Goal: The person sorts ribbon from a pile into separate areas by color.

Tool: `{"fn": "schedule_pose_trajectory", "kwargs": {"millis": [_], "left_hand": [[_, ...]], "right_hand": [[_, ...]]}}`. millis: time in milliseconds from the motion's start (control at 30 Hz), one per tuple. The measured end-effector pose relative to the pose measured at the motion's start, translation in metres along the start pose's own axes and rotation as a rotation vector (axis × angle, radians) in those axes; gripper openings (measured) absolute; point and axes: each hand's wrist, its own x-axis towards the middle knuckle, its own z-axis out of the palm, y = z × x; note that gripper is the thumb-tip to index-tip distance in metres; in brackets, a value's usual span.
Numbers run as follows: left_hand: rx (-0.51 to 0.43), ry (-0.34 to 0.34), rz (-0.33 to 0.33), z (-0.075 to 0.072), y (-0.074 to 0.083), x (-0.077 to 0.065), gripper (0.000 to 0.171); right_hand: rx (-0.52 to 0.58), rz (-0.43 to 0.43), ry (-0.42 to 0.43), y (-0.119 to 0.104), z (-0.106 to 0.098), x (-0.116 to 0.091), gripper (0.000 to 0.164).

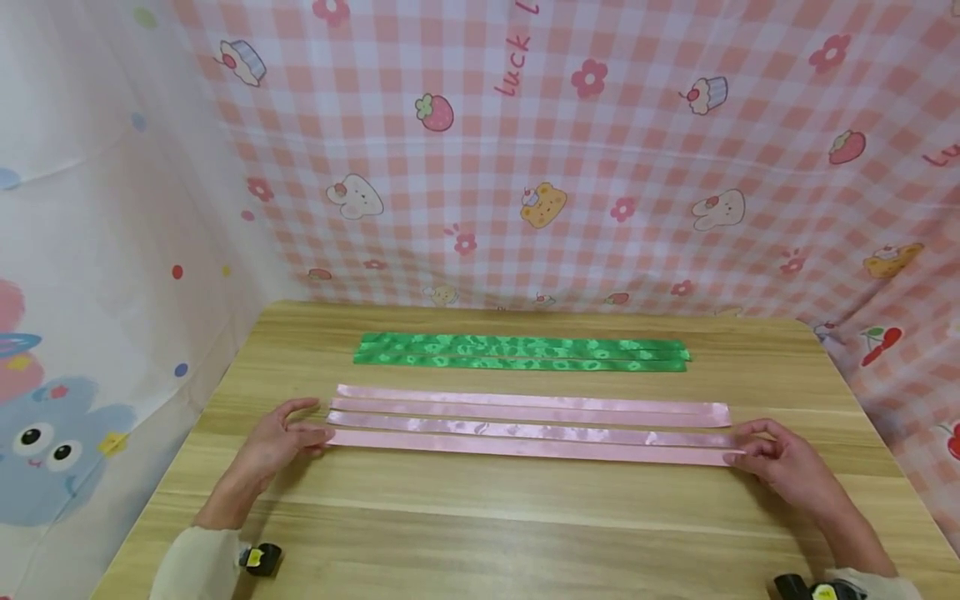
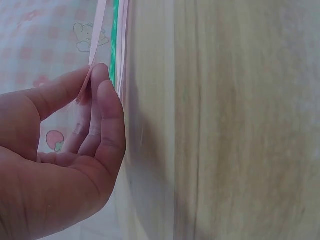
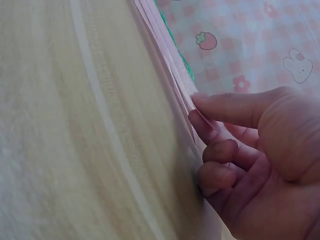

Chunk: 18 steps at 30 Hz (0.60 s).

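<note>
Several pink satin ribbons (image 1: 525,447) lie stretched side by side across the wooden table. My left hand (image 1: 277,442) is at their left ends, and in the left wrist view its thumb and forefinger pinch one pink ribbon (image 2: 98,35) by its end. At the right ends, my right hand (image 1: 787,467) pinches a pink ribbon (image 3: 181,75) between thumb and forefinger, its other fingers curled in. Which strip is held is hard to tell from the head view. Beyond the pink row, shiny green ribbons (image 1: 517,353) lie parallel to it.
The wooden table (image 1: 480,525) has its back edge against a pink checked cloth (image 1: 480,167) with printed cartoons. A white printed cloth (image 1: 135,208) hangs at the left. Small black cameras (image 1: 261,559) sit on both wrists.
</note>
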Motion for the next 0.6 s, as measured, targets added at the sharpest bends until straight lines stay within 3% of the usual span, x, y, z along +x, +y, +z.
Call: {"fn": "schedule_pose_trajectory", "kwargs": {"millis": [233, 600], "left_hand": [[0.034, 0.041, -0.034, 0.0058, -0.0022, 0.0009, 0.074], [0.084, 0.087, -0.069, 0.0070, -0.0023, 0.0036, 0.080]], "right_hand": [[-0.077, 0.062, 0.026, 0.0019, 0.0000, -0.0012, 0.042], [-0.160, 0.058, 0.059, -0.0013, 0.0022, -0.0012, 0.047]]}}
